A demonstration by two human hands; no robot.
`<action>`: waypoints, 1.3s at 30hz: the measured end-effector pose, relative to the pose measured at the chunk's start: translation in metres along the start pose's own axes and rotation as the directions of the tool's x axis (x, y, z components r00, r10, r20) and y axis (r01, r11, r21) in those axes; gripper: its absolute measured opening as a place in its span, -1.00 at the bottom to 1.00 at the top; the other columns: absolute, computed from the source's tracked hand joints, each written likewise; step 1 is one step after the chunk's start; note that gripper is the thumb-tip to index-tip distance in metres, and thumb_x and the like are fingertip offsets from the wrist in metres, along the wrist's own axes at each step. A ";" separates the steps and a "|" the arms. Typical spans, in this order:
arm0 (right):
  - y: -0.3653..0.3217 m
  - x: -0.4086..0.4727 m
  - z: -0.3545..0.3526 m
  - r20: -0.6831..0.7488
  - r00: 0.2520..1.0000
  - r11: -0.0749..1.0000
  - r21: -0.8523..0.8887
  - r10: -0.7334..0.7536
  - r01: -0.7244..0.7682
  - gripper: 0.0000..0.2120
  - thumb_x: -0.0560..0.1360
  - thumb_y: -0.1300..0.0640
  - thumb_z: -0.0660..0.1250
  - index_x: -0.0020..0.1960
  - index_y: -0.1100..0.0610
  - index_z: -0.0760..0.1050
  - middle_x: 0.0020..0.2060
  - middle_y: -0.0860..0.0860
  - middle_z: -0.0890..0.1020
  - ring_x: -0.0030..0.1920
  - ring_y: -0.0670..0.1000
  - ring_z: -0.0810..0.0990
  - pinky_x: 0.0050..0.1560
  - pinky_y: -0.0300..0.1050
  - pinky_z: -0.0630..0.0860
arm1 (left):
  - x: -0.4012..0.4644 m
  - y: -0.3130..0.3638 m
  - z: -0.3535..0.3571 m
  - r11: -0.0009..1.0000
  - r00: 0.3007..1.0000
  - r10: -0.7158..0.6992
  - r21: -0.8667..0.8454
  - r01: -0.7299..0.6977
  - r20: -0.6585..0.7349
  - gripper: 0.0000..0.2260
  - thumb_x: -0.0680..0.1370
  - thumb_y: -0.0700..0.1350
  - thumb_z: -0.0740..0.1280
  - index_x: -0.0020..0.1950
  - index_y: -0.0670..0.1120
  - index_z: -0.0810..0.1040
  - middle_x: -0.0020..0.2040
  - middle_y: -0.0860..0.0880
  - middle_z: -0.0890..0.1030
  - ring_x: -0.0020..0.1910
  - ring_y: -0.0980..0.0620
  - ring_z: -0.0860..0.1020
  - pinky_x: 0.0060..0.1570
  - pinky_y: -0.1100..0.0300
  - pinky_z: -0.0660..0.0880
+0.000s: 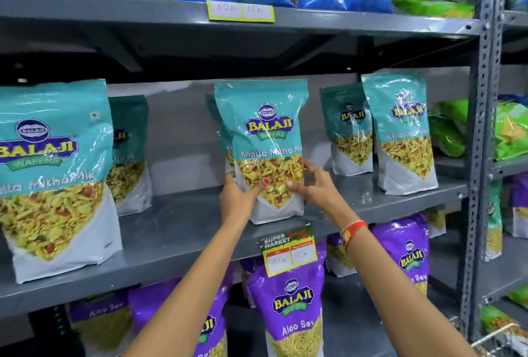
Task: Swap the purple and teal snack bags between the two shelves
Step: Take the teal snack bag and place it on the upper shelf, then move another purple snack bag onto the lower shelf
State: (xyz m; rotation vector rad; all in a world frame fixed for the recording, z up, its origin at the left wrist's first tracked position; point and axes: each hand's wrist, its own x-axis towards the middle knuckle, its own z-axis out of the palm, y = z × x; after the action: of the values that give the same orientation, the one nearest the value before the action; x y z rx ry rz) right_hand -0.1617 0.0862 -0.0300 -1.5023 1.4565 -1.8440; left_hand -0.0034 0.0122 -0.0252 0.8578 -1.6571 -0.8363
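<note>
On the far left of the middle shelf a teal bag stands close to the camera, with a second one tucked behind it. Moving right, the left hand is closed on the lower left edge of the centre teal bag, thumb across the front; the right hand clasps the lower right edge in the same way, fingers curled round the side. That bag stands upright with its base at the shelf, though whether it rests there or is just lifted is hard to tell. Further right, two more teal bags stand near the upright post. Below, the purple bags fill the lower shelf, one directly under the price tag. By the look of it the swap is at an early stage: every teal bag sits above and every purple one below, and this is a teal bag being gripped for removal. The next move calls for lifting it clear of the shelf lip without knocking the bag behind it, then bringing it down to the purple row.
</note>
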 end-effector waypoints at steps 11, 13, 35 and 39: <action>0.006 -0.051 0.033 -0.364 0.914 0.982 -0.121 -0.177 0.142 -0.45 0.39 0.18 0.44 0.33 0.06 0.35 0.25 0.03 0.51 0.28 -0.04 0.46 0.28 -0.10 0.39 | -0.040 -0.002 -0.019 0.988 0.986 0.148 0.059 -0.144 -0.074 -0.39 0.40 0.07 0.40 0.37 -0.05 0.27 0.30 0.02 0.44 0.26 0.02 0.43 0.02 0.32 0.38; 0.012 -0.082 0.050 -0.403 0.882 0.969 -0.069 -0.246 0.239 -0.58 0.41 0.27 0.39 0.23 0.05 0.42 0.17 -0.01 0.57 0.22 -0.07 0.52 0.25 -0.12 0.43 | -0.072 -0.016 -0.034 0.967 0.963 0.232 -0.072 -0.243 -0.136 -0.46 0.42 -0.07 0.40 0.36 -0.01 0.30 0.27 0.10 0.44 0.23 0.11 0.47 -0.01 0.46 0.44; 0.235 -0.204 0.218 0.294 0.878 0.924 -0.188 0.377 -0.334 0.21 -0.09 -0.29 0.55 0.38 0.16 0.13 0.21 0.04 0.41 0.19 0.04 0.44 0.27 -0.18 0.39 | -0.175 -0.289 -0.135 0.672 0.740 -0.664 -0.347 0.655 0.111 -0.79 0.54 -0.11 0.22 0.15 0.08 0.32 0.04 0.09 0.48 -0.29 0.39 0.54 -0.43 0.48 0.47; 0.231 -0.203 0.230 0.205 0.914 0.933 -0.161 0.351 -0.322 0.14 -0.21 -0.38 0.52 0.19 0.12 0.21 -0.07 -0.12 0.47 -0.09 -0.17 0.48 -0.14 -0.55 0.41 | -0.175 -0.297 -0.137 0.637 0.730 -0.655 -0.375 0.673 0.198 -0.56 0.51 -0.19 0.28 0.35 -0.11 0.23 0.23 -0.06 0.46 0.07 0.08 0.51 0.09 0.26 0.49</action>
State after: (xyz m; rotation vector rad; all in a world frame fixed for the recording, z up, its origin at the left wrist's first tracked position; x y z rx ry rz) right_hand 0.0414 0.0374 -0.3519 -1.3609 1.6206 -1.3517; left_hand 0.2034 -0.0012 -0.3328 1.1543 -1.0848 -1.6757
